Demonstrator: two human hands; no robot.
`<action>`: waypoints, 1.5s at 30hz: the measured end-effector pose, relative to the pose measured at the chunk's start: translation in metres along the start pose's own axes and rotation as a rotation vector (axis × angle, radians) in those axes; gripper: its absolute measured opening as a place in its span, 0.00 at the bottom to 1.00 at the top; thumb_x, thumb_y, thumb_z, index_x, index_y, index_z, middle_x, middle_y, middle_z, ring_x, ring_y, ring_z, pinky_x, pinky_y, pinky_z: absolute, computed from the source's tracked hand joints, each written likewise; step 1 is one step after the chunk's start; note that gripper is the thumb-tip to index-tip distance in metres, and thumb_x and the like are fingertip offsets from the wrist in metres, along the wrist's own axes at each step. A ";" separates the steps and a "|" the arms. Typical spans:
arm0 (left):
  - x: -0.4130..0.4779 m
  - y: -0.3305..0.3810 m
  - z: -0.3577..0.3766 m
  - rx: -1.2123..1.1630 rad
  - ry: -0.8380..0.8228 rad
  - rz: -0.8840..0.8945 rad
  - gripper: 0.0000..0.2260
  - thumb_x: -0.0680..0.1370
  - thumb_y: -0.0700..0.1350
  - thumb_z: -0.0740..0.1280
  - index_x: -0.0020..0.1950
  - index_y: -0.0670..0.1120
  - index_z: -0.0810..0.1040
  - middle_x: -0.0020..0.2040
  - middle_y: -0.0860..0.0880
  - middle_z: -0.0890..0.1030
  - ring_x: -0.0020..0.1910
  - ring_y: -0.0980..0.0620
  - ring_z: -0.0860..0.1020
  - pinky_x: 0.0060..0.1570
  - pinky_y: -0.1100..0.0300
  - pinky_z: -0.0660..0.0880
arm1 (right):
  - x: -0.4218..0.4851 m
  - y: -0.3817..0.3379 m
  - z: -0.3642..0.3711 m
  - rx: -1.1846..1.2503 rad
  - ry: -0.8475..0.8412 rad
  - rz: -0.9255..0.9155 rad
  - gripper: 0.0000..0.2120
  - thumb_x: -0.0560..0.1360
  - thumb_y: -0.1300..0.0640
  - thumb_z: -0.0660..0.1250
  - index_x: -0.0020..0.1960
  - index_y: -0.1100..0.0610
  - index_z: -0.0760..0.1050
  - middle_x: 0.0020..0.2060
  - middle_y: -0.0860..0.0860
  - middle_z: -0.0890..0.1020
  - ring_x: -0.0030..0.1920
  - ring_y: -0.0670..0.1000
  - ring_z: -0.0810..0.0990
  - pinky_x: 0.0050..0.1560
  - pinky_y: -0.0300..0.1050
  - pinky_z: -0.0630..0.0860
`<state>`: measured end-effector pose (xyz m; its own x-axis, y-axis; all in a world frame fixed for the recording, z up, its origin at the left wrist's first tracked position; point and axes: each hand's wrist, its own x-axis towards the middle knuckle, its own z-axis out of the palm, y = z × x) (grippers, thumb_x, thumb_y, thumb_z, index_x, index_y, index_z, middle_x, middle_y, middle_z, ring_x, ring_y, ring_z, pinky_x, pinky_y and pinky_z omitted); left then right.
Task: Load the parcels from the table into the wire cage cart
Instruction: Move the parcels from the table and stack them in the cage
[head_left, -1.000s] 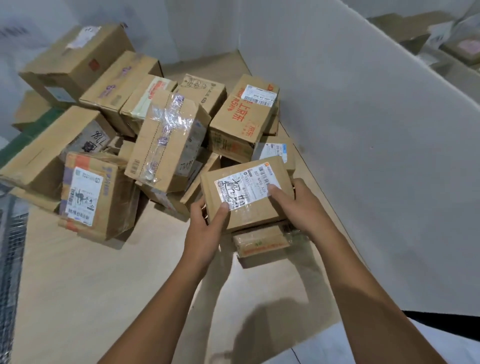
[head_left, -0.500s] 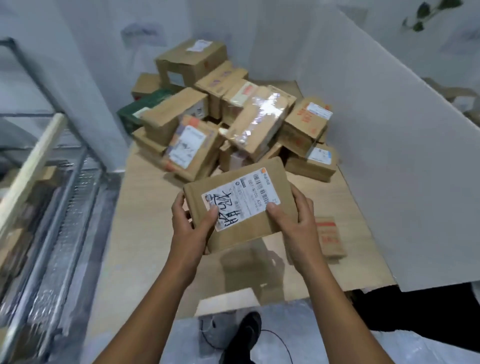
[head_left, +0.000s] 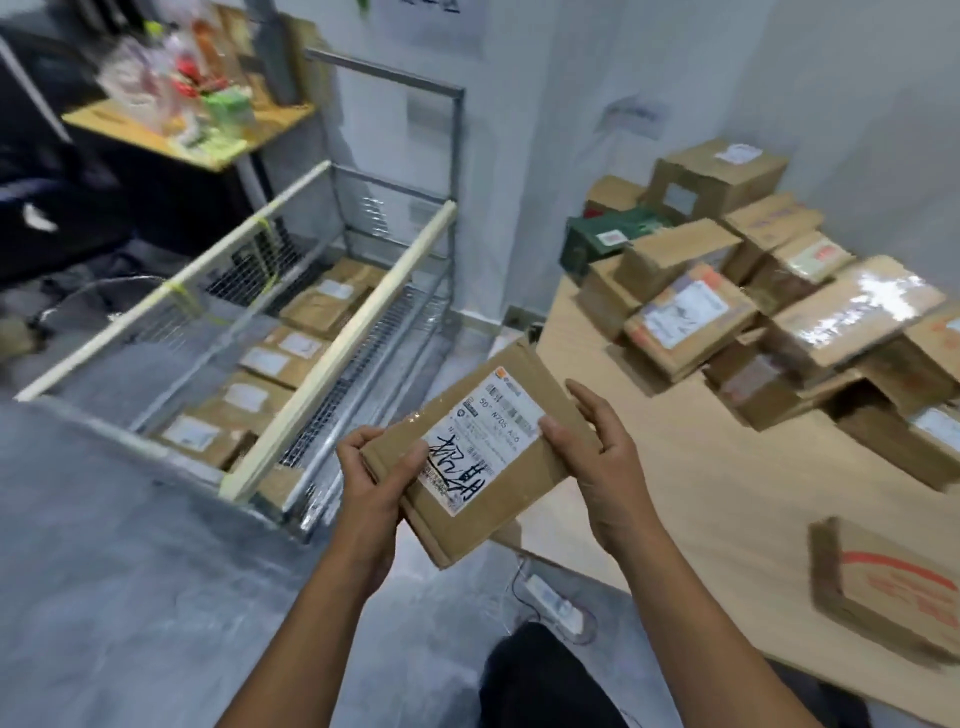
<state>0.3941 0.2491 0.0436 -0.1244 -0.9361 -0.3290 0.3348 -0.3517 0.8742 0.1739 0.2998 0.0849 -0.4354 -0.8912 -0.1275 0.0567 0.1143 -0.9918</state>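
Carry step: my left grip (head_left: 371, 483) and right grip (head_left: 597, 457) pinch the flat brown cardboard parcel (head_left: 483, 452). Next, I judge: lower it into the silver wire cage cart (head_left: 244, 273).

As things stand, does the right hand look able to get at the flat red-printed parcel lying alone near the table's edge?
Probably not yet: the right hand and left hand both grip the labelled parcel. Nothing covers the flat parcel itself.
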 end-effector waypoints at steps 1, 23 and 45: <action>0.004 0.003 -0.009 -0.045 0.043 -0.002 0.24 0.71 0.48 0.80 0.58 0.57 0.69 0.53 0.50 0.82 0.45 0.52 0.84 0.36 0.56 0.80 | 0.007 0.003 0.019 -0.003 0.004 0.015 0.40 0.62 0.36 0.79 0.72 0.36 0.72 0.69 0.48 0.76 0.66 0.50 0.79 0.61 0.48 0.81; 0.203 0.107 -0.214 0.235 0.567 0.038 0.40 0.66 0.65 0.78 0.76 0.64 0.67 0.62 0.63 0.82 0.59 0.62 0.81 0.63 0.50 0.78 | 0.234 0.063 0.401 -0.142 -0.901 0.345 0.40 0.74 0.47 0.77 0.80 0.38 0.60 0.66 0.49 0.83 0.63 0.56 0.84 0.63 0.60 0.80; 0.497 -0.093 -0.388 0.421 0.893 -0.544 0.33 0.80 0.58 0.69 0.82 0.54 0.61 0.79 0.49 0.67 0.77 0.47 0.67 0.73 0.52 0.66 | 0.484 0.404 0.586 -0.789 -1.134 0.716 0.45 0.76 0.52 0.77 0.82 0.41 0.51 0.57 0.47 0.80 0.52 0.50 0.85 0.51 0.49 0.83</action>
<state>0.6637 -0.1825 -0.3400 0.6116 -0.3814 -0.6932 0.0774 -0.8431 0.5322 0.5122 -0.3428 -0.3772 0.3779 -0.3638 -0.8514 -0.6803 0.5146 -0.5219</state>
